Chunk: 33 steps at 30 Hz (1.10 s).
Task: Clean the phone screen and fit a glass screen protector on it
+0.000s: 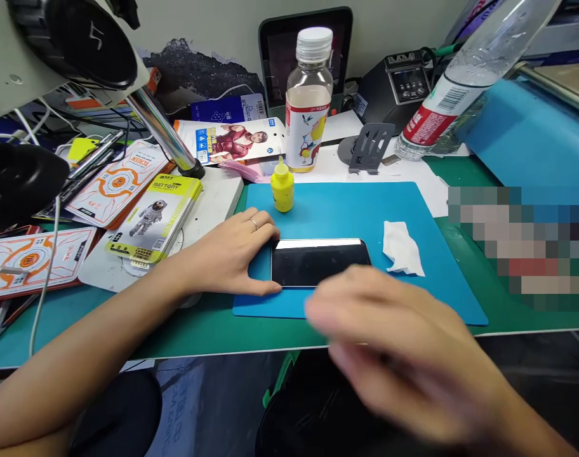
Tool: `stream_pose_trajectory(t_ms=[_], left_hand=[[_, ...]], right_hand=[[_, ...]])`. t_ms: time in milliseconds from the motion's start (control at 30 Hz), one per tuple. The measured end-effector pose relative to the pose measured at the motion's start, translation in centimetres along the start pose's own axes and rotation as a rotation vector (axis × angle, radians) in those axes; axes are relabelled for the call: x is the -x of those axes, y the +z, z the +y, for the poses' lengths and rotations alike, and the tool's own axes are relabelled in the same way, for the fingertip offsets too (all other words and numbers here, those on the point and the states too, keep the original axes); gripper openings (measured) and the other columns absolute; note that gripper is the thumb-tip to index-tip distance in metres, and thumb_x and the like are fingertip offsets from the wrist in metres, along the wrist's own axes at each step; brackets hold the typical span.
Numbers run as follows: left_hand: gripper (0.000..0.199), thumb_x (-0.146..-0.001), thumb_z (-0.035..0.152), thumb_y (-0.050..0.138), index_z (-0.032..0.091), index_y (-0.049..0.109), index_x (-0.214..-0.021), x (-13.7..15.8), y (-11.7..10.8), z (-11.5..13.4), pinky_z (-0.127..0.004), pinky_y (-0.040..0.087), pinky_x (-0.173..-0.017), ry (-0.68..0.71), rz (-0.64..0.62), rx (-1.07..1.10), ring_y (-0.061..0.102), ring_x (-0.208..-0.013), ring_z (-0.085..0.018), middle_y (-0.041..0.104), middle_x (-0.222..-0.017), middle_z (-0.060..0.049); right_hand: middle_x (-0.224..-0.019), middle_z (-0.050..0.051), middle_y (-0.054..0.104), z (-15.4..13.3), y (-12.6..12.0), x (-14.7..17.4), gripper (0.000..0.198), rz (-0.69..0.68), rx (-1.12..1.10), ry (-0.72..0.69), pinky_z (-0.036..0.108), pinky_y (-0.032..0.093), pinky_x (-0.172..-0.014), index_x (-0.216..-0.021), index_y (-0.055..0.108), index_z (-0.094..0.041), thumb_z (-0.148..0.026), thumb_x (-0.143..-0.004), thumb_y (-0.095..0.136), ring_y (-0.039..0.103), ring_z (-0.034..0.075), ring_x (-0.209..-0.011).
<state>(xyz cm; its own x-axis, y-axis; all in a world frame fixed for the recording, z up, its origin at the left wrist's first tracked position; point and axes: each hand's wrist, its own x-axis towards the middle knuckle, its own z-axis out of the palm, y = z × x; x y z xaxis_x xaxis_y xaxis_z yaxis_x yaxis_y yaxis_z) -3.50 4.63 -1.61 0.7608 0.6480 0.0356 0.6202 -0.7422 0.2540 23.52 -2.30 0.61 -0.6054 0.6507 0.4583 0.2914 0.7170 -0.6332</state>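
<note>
A smartphone (313, 261) with a dark, glossy screen lies flat on a blue mat (337, 209). My left hand (237, 254) grips its left end, thumb at the near edge and fingers at the far edge. My right hand (394, 336) is in front of the phone's near right corner, smeared by motion. Its fingers look curled, but whether anything is in them cannot be made out. Behind the phone stands a small yellow squeeze bottle (282, 189) with a narrow tip. A crumpled white tissue (402, 249) lies on the mat to the right.
A drink bottle (308, 108) stands behind the mat, near a black phone stand (370, 147). At right, a water bottle (454, 95) leans. Battery packs (153, 216) and a metal post (166, 130) crowd the left. A pixelated patch (522, 241) covers the right side.
</note>
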Motion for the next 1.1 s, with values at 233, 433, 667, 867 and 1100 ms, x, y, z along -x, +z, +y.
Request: stream_pose_trajectory(t_ms=[233, 433, 667, 867, 1100], left_hand=[[0.063, -0.085, 0.067, 0.068, 0.013, 0.06, -0.116, 0.0, -0.4, 0.2, -0.046, 0.048, -0.092, -0.016, 0.008, -0.052, 0.057, -0.103, -0.031, 0.063, -0.115, -0.014], [0.068, -0.082, 0.072, 0.069, 0.014, 0.061, -0.117, 0.2, -0.4, 0.1, -0.046, 0.048, -0.092, -0.029, 0.013, -0.042, 0.058, -0.104, -0.031, 0.062, -0.117, -0.014], [0.068, -0.083, 0.07, 0.071, 0.013, 0.059, -0.118, 0.1, -0.7, -0.1, -0.043, 0.051, -0.09, -0.007, 0.214, 0.133, 0.06, -0.104, -0.029, 0.065, -0.114, -0.014], [0.069, -0.084, 0.066, 0.072, 0.016, 0.055, -0.128, 0.1, -0.5, 0.1, -0.045, 0.053, -0.09, 0.034, 0.371, 0.23, 0.062, -0.105, -0.029, 0.066, -0.115, -0.013], [0.075, -0.085, 0.062, 0.072, 0.018, 0.05, -0.142, 0.2, 0.1, -0.2, -0.046, 0.053, -0.099, 0.179, 0.621, 0.317, 0.066, -0.116, -0.031, 0.066, -0.127, -0.016]], right_hand=[[-0.142, 0.017, 0.065, 5.5, 0.4, -2.7, 0.066, -0.314, 0.427, 0.037, 0.053, 0.054, -0.101, -0.148, 0.054, -0.017, -0.055, -0.095, 0.065, 0.062, 0.037, -0.125], [-0.132, 0.015, 0.069, 6.2, 0.7, -3.3, 0.053, -0.356, 0.361, 0.016, 0.049, 0.057, -0.094, -0.142, 0.061, -0.02, -0.043, -0.094, 0.068, 0.064, 0.034, -0.117], [-0.136, 0.015, 0.067, 5.7, 0.4, -4.1, 0.059, -0.156, 0.286, 0.008, 0.046, 0.058, -0.097, -0.145, 0.055, -0.02, -0.042, -0.093, 0.072, 0.064, 0.03, -0.121], [-0.136, 0.017, 0.067, 5.1, 0.5, -4.2, 0.061, -0.033, 0.244, -0.02, 0.045, 0.056, -0.104, -0.145, 0.053, -0.018, -0.041, -0.092, 0.074, 0.064, 0.029, -0.124], [-0.139, 0.016, 0.064, 4.6, 1.4, -4.9, 0.071, 0.038, 0.118, -0.034, 0.043, 0.054, -0.108, -0.151, 0.052, -0.021, -0.043, -0.089, 0.078, 0.063, 0.029, -0.128]])
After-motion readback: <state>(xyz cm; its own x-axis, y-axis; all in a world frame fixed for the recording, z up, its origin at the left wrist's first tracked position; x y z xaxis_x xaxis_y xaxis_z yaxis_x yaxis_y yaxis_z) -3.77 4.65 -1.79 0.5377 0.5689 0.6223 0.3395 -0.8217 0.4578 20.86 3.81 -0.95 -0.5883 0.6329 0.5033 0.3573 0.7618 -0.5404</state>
